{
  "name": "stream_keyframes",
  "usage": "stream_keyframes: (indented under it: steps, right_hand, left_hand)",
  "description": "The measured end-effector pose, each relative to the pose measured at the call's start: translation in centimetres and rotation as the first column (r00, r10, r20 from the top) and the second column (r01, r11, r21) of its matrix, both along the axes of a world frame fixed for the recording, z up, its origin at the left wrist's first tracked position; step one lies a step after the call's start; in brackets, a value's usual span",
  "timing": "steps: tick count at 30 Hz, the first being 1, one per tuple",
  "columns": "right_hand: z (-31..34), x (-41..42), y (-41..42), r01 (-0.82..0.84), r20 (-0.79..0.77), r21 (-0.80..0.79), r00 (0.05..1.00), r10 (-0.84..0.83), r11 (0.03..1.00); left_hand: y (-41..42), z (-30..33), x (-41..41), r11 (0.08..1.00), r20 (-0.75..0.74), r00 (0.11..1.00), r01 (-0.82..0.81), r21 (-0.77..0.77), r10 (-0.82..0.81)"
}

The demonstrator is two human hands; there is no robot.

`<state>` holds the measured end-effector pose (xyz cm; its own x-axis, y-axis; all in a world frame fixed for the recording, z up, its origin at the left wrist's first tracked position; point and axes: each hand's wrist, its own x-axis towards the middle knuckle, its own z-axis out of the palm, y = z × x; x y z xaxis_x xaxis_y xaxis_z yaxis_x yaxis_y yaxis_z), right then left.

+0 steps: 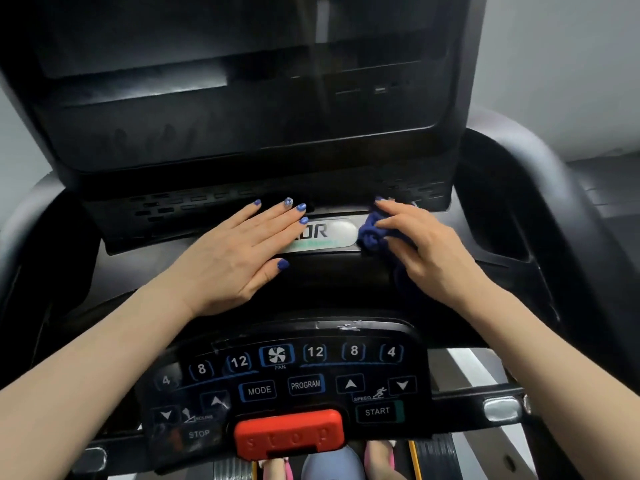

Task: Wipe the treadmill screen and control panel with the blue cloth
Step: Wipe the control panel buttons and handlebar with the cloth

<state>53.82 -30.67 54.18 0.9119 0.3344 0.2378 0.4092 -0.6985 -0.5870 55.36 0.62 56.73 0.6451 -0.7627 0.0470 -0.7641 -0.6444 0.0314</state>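
The dark treadmill screen (242, 81) fills the top of the head view and shows reflections. Below it runs a ledge with a silver logo strip (329, 233). My left hand (239, 251) lies flat, fingers spread, on the left part of that strip and holds nothing. My right hand (426, 251) presses a bunched blue cloth (372, 233) against the right end of the strip; part of the cloth is hidden under the palm. Nearer to me sits the control panel (294, 379) with number keys, MODE, PROGRAM and START buttons.
A red stop key (289, 434) juts from the panel's lower middle. Curved black side arms of the console (540, 209) rise on both sides. Silver grip sensors (502, 408) sit on the handlebar. My feet (379, 459) stand on the belt below.
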Motion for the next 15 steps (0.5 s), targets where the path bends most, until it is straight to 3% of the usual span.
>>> stream_keyframes:
  steps: [2,7,12,15]
  right_hand:
    - [-0.3,0.0,0.7,0.066,0.040,0.034,0.997,-0.067,0.997]
    - [-1.2,-1.3,-0.6,0.023,0.078,0.094,0.997,-0.031,0.995]
    - [-1.6,-0.9,-1.3,0.201,0.061,0.174,0.975,-0.214,0.964]
    - [-1.9,-1.6,-2.5,0.161,0.062,0.200,0.982,-0.176,0.966]
  left_hand:
    - [-1.6,-0.1,0.3,1.000,-0.012,1.000,0.023,0.003,-0.023]
    - [-4.6,-0.2,0.9,0.997,-0.030,0.997,0.076,0.022,-0.076]
    - [-7.4,-0.3,1.6,0.996,-0.048,0.995,0.089,0.011,-0.089]
    - [-8.7,-0.6,1.8,0.995,-0.053,0.993,0.103,-0.005,-0.103]
